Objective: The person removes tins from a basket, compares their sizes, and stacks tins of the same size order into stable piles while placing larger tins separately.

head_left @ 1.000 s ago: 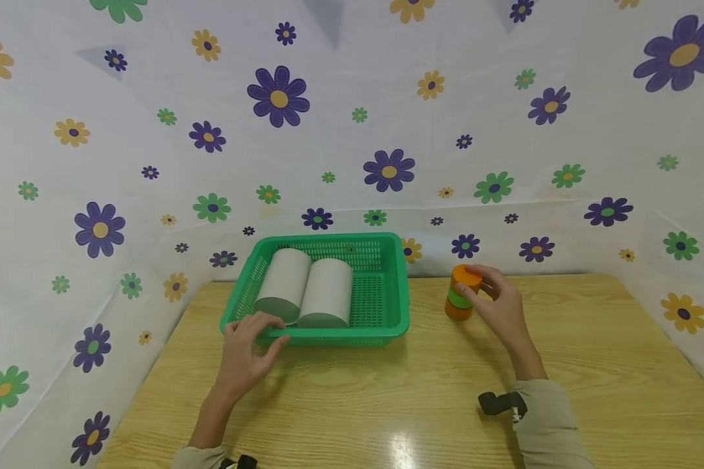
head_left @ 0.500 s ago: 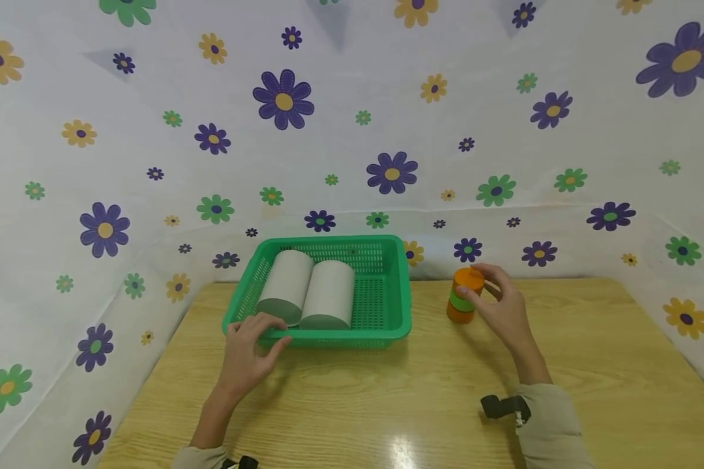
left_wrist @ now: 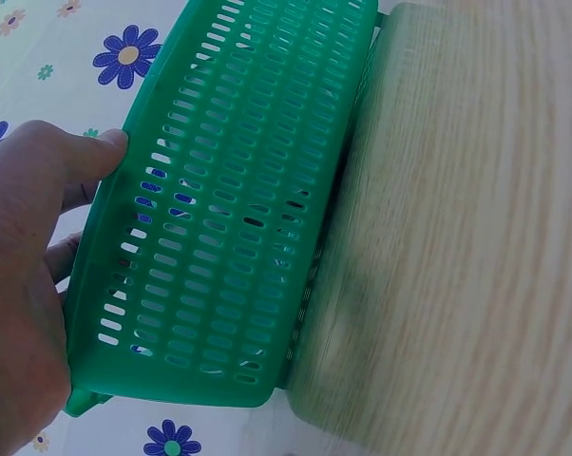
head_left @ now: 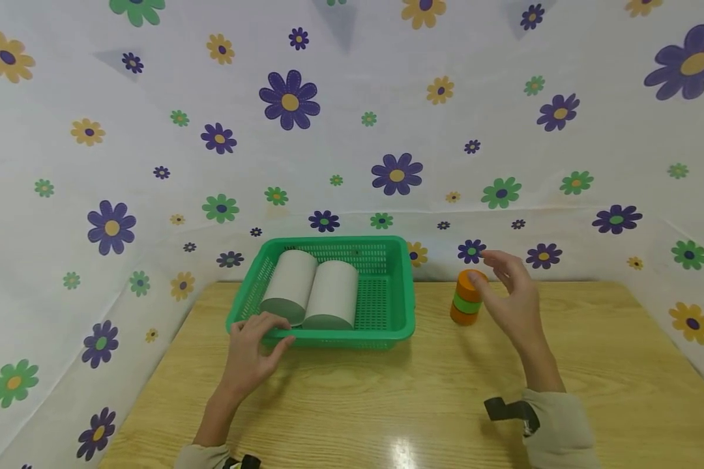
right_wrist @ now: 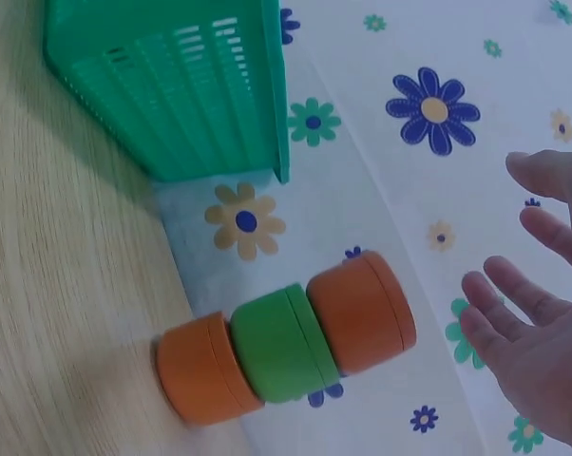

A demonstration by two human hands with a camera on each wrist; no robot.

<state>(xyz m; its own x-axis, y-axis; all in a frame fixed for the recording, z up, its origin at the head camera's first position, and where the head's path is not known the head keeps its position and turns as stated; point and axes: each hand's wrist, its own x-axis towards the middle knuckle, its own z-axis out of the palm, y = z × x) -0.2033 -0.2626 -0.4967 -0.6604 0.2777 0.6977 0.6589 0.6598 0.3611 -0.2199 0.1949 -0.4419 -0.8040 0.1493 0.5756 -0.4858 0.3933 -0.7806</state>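
Note:
A stack of three small round lidded containers stands on the wooden table (head_left: 387,404), right of the green plastic basket (head_left: 352,335). Its bottom container (right_wrist: 205,370) is orange, the middle container (right_wrist: 281,344) green and the top container (right_wrist: 362,312) orange. My right hand (head_left: 513,303) is just off the stack, fingers spread and holding nothing; the right wrist view shows a gap between them. With thumb and fingers, my left hand (head_left: 249,355) grips the basket's front rim near its left corner. Two white cylinders (head_left: 291,280) lie side by side inside the basket.
Behind the table hangs a white sheet (head_left: 340,85) printed with purple, yellow and green flowers, close to the back edge. Slotted walls (left_wrist: 219,199) form the basket's sides. The right part of the basket shows its bare mesh floor (head_left: 372,303).
My right hand has let go of the top orange container and drawn back to the right. The stack stays upright. My left hand keeps its grip on the basket rim.

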